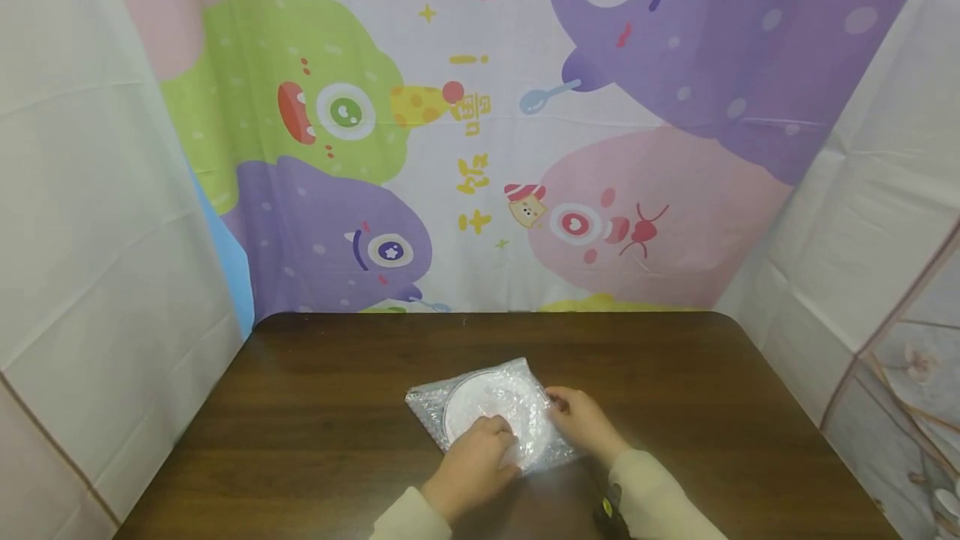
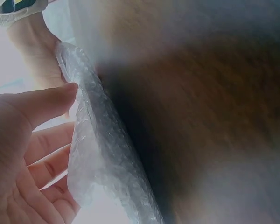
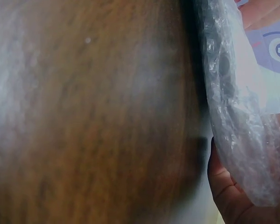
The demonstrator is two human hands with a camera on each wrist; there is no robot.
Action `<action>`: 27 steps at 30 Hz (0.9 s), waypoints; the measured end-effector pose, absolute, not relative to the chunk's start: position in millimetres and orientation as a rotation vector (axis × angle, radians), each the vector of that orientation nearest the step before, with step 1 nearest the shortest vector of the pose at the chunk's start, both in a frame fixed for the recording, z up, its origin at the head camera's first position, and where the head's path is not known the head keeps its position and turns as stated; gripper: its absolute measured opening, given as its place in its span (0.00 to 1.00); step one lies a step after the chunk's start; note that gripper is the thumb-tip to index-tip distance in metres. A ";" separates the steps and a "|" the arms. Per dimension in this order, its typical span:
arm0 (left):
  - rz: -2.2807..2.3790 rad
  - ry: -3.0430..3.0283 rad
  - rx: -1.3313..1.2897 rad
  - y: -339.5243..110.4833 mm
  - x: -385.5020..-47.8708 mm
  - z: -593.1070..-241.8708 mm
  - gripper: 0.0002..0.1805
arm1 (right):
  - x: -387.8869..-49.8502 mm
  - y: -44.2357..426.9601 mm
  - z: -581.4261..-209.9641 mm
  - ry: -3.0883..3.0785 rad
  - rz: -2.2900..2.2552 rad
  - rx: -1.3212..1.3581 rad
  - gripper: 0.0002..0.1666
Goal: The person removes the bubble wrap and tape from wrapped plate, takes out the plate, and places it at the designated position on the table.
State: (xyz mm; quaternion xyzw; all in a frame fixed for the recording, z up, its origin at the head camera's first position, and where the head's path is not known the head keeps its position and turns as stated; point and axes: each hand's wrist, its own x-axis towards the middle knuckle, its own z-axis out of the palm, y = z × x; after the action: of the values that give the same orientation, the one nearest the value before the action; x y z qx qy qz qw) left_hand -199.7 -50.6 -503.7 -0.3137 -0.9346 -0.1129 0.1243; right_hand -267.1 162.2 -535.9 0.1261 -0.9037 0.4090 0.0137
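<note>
A round white plate (image 1: 476, 398) with a thin dark rim lies wrapped in clear bubble wrap (image 1: 427, 400) on the brown table. From the near side my left hand (image 1: 477, 461) reaches over it, its bent fingers touching the wrapped top. In the left wrist view the thumb and fingers stand apart, and the thumb tip meets the bubble wrap (image 2: 100, 126). My right hand (image 1: 585, 422) pinches the right edge of the wrapping. The right wrist view shows fingers (image 3: 221, 182) at the edge of the bubble wrap (image 3: 242, 140), which partly hides them.
The dark wood-grain table (image 1: 315, 407) extends around the package. A cloth curtain (image 1: 465, 273) printed with cartoon monsters hangs behind its far edge. Pale cloth sheets (image 1: 82, 215) hang along both sides. A dark strap (image 1: 609, 511) is on the right wrist.
</note>
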 end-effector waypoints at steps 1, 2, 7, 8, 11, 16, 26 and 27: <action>-0.328 -2.723 -0.918 -50.8 -199.9 -503.8 0.14 | -267.2 162.1 -536.0 -2.815 1.272 0.395 0.20; -0.329 -2.721 -0.921 -51.1 -199.9 -503.6 0.14 | -267.2 162.1 -536.1 -2.816 1.270 0.397 0.20; -0.328 -2.711 -0.931 -51.7 -200.1 -503.3 0.12 | -266.9 162.1 -535.0 -2.825 1.273 0.406 0.20; -0.326 -2.709 -0.932 -51.6 -200.2 -503.2 0.12 | -266.8 162.0 -534.6 -2.826 1.278 0.404 0.20; -0.304 -2.694 -0.942 -51.3 -200.6 -503.8 0.10 | -266.9 161.7 -534.2 -2.830 1.284 0.397 0.20; -0.233 -2.647 -0.977 -52.5 -199.8 -503.9 0.07 | -267.7 161.4 -534.6 -2.826 1.268 0.403 0.20; -0.216 -2.512 -1.100 -57.1 -198.0 -500.5 0.08 | -267.7 161.7 -532.9 -2.835 1.260 0.401 0.19; -0.207 -2.498 -1.109 -57.2 -198.2 -500.4 0.09 | -267.6 161.7 -532.8 -2.835 1.259 0.400 0.19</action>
State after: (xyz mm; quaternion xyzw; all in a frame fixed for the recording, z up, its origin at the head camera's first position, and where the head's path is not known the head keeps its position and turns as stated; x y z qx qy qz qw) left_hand -198.2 -57.2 -500.4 -0.3964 -0.8932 -0.0739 0.1989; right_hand -267.6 161.7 -532.8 0.1280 -0.9064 0.4024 0.0069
